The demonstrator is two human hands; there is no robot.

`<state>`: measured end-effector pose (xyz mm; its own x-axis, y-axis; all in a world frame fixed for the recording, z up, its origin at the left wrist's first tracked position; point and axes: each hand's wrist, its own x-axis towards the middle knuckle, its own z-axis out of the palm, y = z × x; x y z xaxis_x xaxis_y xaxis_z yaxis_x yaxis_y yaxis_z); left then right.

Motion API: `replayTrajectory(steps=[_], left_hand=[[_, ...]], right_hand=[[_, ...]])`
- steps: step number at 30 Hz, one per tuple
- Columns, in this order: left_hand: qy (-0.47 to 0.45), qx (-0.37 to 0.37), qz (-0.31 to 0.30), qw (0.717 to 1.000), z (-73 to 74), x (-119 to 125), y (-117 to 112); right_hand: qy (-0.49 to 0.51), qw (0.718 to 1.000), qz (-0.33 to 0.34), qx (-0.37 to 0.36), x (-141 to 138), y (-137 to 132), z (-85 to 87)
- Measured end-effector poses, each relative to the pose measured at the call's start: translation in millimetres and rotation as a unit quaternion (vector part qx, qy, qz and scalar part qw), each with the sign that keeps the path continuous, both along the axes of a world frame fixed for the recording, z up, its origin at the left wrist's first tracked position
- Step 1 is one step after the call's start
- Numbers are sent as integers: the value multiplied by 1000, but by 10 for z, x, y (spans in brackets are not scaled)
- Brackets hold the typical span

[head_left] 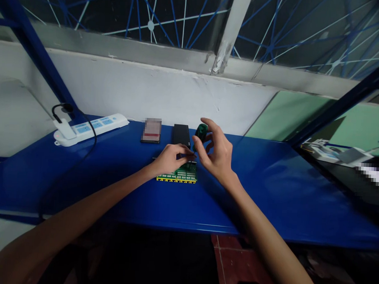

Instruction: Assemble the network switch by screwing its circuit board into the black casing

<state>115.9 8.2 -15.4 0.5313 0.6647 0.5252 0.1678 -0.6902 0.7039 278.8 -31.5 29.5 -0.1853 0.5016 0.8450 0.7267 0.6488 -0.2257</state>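
Note:
My right hand (pixel 218 153) grips a screwdriver by its dark green handle (pixel 201 132). The handle stands nearly upright, with the thin shaft pointing down. Close by, the fingers and thumb of my left hand (pixel 173 158) are pinched together beside the shaft. Whatever they hold there is too small to make out. Beneath both hands lies a green circuit board (pixel 183 175) with rows of pale parts and a yellow notched strip along its near edge. My left hand covers the board's far left part. Where the screwdriver's tip ends is unclear.
A black box (pixel 181 134) lies behind my hands, with a dark-edged flat case (pixel 151 131) to its left. At the back left sits a white power strip (pixel 92 128) with a plugged-in adapter and black cable. Blue posts flank the blue table (pixel 269 183).

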Motion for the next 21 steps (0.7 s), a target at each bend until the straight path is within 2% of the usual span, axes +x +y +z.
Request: replayTrajectory(steps=[5, 9, 15, 21], left_hand=[[-32, -12, 26, 999, -12, 15, 11], [-17, -9, 6, 1000, 10, 6, 31], [-13, -3, -12, 1000, 18, 9, 2], [-30, -20, 28, 999, -15, 19, -1]], right_hand=[[-7, 1000, 8, -13, 20, -1, 29], [-23, 999, 23, -25, 11, -7, 12], [-8, 1000, -6, -13, 29, 17, 8], [-5, 999, -9, -31, 37, 0, 44]])
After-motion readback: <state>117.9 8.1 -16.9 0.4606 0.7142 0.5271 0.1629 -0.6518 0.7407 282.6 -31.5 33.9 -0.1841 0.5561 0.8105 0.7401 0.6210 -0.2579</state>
